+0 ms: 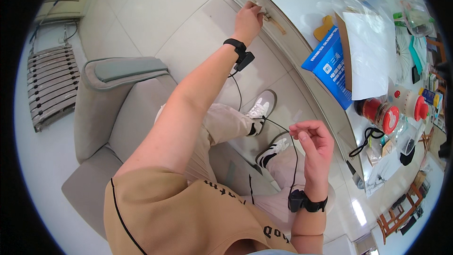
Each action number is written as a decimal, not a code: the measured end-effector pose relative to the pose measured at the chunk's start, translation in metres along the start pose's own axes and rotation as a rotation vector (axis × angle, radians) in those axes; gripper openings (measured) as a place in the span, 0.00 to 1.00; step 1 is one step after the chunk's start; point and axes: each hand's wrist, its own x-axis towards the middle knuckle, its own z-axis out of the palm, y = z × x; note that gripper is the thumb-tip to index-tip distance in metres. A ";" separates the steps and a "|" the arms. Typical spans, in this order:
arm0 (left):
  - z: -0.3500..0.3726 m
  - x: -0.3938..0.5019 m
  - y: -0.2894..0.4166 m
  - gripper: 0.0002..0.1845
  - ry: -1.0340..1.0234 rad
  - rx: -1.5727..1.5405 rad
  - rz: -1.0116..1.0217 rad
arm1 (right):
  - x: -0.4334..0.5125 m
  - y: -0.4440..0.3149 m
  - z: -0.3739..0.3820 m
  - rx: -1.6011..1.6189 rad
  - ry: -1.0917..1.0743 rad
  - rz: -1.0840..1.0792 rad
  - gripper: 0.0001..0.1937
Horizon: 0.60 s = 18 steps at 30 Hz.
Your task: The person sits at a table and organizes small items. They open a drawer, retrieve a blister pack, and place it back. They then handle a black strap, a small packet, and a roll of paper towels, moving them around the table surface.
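Observation:
My left hand (247, 24) is stretched out to the side panel (300, 47) of a white-topped table. Its fingers pinch a small white wad (262, 10), perhaps tissue, against the panel. Just beside the fingertips, a brownish strip of residue or peeling tape (277, 26) marks the surface. My right hand (315, 145) is raised above my lap, palm inward, fingers loosely curled and apart from the thumb, holding nothing. Each wrist wears a black strap with a small device, the left one (244, 58) and the right one (300, 201); thin black cables (296, 159) run from them.
On the tabletop lie a blue printed box (327, 65), a white padded sheet (370, 55), a red-lidded jar (385, 118), a white bottle with a red cap (410, 104) and a black cord (364, 141). A grey upholstered seat (141, 102) is under me; my shoes (263, 104) rest on floor tiles.

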 end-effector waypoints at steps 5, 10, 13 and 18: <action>0.011 -0.026 0.026 0.09 -0.041 -0.018 0.017 | -0.002 0.000 -0.004 0.065 -0.046 0.017 0.10; 0.025 -0.039 0.045 0.08 0.014 -0.082 -0.057 | -0.004 0.001 -0.006 0.069 -0.060 0.014 0.09; 0.031 -0.060 0.059 0.10 -0.145 -0.065 -0.027 | -0.006 0.001 -0.006 0.065 -0.072 -0.012 0.09; 0.044 -0.125 0.094 0.12 -0.524 0.013 0.006 | -0.009 0.004 -0.009 0.058 -0.065 -0.015 0.08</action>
